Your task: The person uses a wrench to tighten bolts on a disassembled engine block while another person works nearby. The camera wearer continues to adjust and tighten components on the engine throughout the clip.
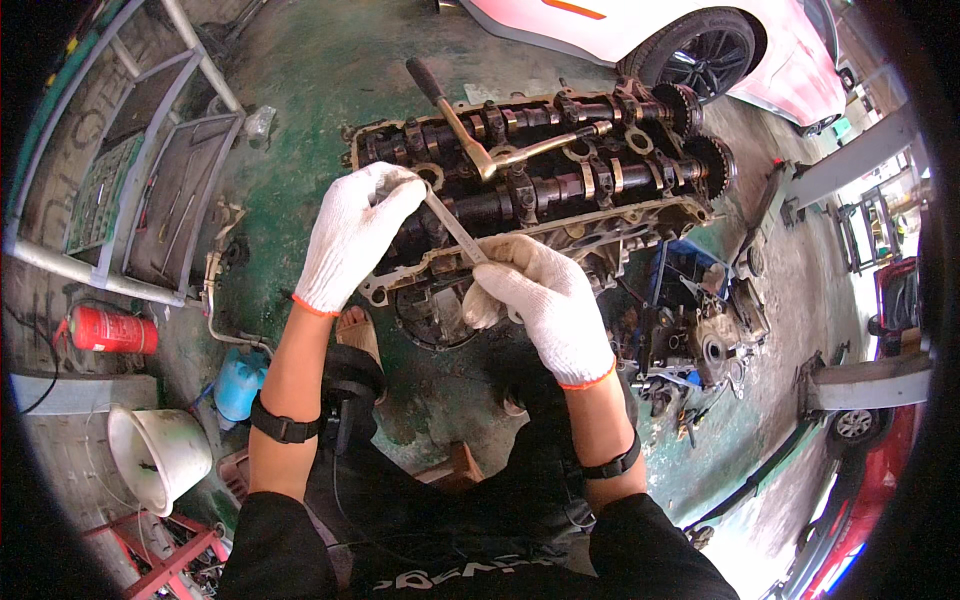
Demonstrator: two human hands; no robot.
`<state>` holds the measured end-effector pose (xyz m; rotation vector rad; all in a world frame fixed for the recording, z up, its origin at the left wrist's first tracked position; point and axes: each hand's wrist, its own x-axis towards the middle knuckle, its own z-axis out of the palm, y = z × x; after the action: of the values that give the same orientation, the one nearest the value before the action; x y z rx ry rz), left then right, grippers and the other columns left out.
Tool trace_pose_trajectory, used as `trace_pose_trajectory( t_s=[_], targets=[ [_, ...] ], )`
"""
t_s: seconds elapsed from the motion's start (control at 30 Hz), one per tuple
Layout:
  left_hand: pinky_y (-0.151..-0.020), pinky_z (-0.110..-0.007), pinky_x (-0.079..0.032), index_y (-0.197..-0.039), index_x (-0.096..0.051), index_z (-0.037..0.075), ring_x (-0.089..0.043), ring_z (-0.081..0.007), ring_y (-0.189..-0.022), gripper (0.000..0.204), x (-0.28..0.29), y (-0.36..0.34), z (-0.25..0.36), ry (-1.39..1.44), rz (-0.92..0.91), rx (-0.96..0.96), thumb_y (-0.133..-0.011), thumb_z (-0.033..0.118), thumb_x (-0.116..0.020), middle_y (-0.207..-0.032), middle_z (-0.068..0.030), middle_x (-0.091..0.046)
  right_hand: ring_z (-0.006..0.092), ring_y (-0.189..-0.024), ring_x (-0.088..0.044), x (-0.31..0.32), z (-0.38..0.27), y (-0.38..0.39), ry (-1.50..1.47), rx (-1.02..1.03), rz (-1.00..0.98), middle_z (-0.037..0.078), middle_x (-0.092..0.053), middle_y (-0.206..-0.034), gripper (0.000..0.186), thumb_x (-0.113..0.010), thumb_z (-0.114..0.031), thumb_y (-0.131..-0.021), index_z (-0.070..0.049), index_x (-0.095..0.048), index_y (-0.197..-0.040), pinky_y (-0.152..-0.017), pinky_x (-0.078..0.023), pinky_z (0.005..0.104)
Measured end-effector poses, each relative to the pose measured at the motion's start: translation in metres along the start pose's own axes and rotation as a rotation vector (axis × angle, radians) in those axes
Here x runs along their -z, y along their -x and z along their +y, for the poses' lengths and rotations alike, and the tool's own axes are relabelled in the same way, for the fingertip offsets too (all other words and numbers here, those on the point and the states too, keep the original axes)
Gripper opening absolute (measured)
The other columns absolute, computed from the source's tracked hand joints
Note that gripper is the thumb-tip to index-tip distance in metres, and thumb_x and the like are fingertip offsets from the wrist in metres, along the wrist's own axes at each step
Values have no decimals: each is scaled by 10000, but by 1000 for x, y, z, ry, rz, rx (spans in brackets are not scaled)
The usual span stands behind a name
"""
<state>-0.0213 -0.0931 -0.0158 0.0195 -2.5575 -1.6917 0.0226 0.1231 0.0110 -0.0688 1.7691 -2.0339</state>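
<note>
A thin, flat silver feeler gauge [456,228] stretches between my two white-gloved hands, above the near edge of an engine cylinder head [540,190]. With its thumb and fingers pinched, my left hand [365,225] has hold of the gauge's far end. The near end is gripped by my right hand [545,300], whose curled fingers hide part of it. Two dark camshafts [560,188] with lobes and bearing caps run across the head, with toothed sprockets [712,168] at the right. A ratchet wrench [458,122] with a long extension lies on top, beyond my hands.
Dirty engine parts [710,335] and a blue crate [682,268] stand right of the head. At left are a metal rack [160,200], a fire extinguisher [115,330], a blue container [240,385] and a white bucket [160,450]. A light-coloured car [600,30] is parked behind.
</note>
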Motion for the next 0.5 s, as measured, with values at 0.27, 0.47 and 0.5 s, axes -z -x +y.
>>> trace_pose_trajectory(
  t_s=[0.27,0.47,0.5],
  targets=[
    [-797,-249,-476,-1027,-688,-27,-580,-77,-854,238,0,-1,0,39,-10,45,-946,195,-654,-913,-3,-669,101,-710,-630,10,3,-3,-85,60,79,75,-701,-838,320,-569,-116,-1005,85,-591,-1253,-672,-509,227],
    [-678,-263,-483,-1018,-696,-31,-583,-91,-733,261,-2,-1,-2,28,18,-68,-952,219,-658,-826,-32,-687,154,-608,-639,0,7,-4,-164,-121,-75,141,-699,-779,324,-525,-115,-998,114,-582,-1220,-592,-521,242],
    [-689,-267,-489,-1024,-697,-33,-595,-97,-743,267,-2,-1,-3,13,19,-76,-954,221,-656,-836,-41,-696,156,-619,-644,-7,11,-5,-168,-164,-97,137,-702,-789,319,-518,-119,-1005,104,-583,-1224,-594,-524,243]
  ],
)
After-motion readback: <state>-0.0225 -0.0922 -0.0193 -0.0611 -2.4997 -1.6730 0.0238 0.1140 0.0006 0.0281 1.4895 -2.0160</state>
